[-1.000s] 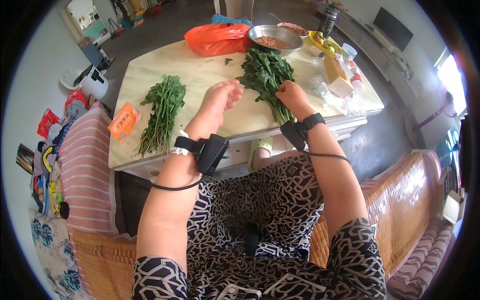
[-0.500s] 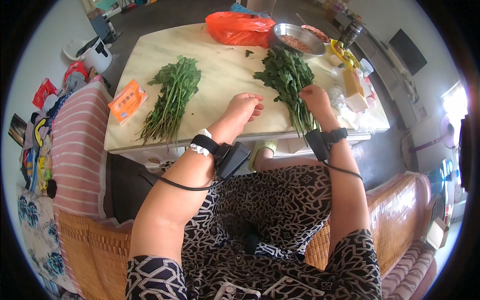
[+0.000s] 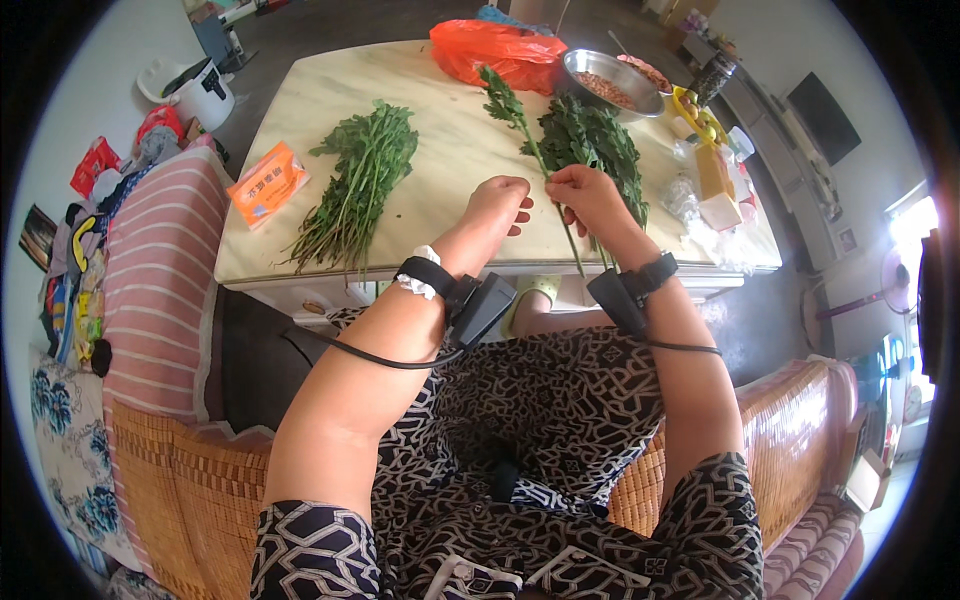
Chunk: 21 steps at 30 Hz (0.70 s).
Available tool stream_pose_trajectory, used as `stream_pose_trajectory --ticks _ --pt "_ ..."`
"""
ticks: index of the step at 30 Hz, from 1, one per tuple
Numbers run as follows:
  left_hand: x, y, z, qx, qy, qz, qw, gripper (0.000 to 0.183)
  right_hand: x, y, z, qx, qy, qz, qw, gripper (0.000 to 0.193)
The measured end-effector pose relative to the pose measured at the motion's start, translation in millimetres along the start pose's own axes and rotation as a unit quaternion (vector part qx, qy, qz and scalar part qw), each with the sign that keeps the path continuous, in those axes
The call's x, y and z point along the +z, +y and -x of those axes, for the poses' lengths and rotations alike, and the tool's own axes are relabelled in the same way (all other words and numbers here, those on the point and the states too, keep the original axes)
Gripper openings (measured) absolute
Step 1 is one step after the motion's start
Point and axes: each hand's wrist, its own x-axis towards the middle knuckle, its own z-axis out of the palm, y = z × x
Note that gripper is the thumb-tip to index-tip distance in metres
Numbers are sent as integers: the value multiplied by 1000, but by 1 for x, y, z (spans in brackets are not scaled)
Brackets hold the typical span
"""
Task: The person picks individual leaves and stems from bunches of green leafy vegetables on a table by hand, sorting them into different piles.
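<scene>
A single leafy green stem stands tilted above the table, its leaves pointing away and its cut end toward me. My right hand pinches it partway down, between thumb and fingers. Just to its left is my left hand, loosely curled with the fingers a little apart and nothing visible in them; it does not touch the stem. Beneath and beyond my right hand lies a pile of dark leafy greens. A second bunch of greens lies at the left, its thin stems toward me.
An orange packet lies on the marble-look table at left. Along the back are a red plastic bag and a steel bowl of small reddish pieces. A yellow fruit basket and a pale yellow box stand at right.
My right hand has lifted one stem out of the right-hand pile and moved left with it, closer to my left hand. The left hand has shifted only slightly.
</scene>
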Motion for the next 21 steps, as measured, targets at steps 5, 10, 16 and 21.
stream_pose_trajectory --ticks 5,10,16,21 --pt "0 -2 -4 17 -22 1 1000 33 13 -6 3 -25 -65 31 997 24" --pt "-9 -8 -9 34 -8 2 999 27 15 -13 7 -33 -113 52 992 27" --pt "-18 1 -7 22 48 -18 998 27 -2 -8 6 -4 -50 86 995 28" --pt "-35 -3 -17 33 77 -64 994 27 -28 7 1 15 34 99 994 22"
